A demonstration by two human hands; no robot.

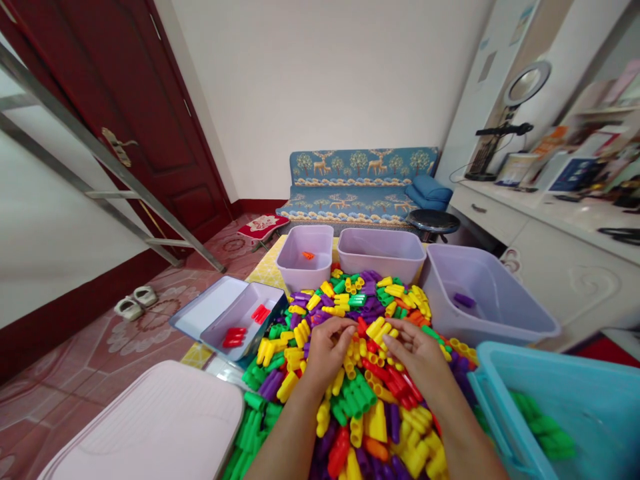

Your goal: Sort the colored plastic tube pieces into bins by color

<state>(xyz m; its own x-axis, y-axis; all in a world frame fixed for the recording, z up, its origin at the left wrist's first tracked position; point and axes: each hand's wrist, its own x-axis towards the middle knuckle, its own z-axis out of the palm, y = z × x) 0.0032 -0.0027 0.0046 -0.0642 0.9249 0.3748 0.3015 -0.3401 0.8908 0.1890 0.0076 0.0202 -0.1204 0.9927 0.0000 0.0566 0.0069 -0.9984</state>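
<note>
A heap of plastic pieces, each made of joined tubes, spreads in front of me in green, yellow, purple, red and orange. Over its middle, my right hand pinches a yellow tube piece between thumb and fingers. My left hand is just to the left, its fingers curled together with the tips near a red piece. Whether the left fingers grip anything is hidden. More yellow and red pieces lie directly under both hands.
Behind the heap stand lilac bins: the left bin with an orange piece, a middle bin, and the right bin with a purple piece. Red pieces lie in an open box. A blue tub with green pieces and a pink lid flank me.
</note>
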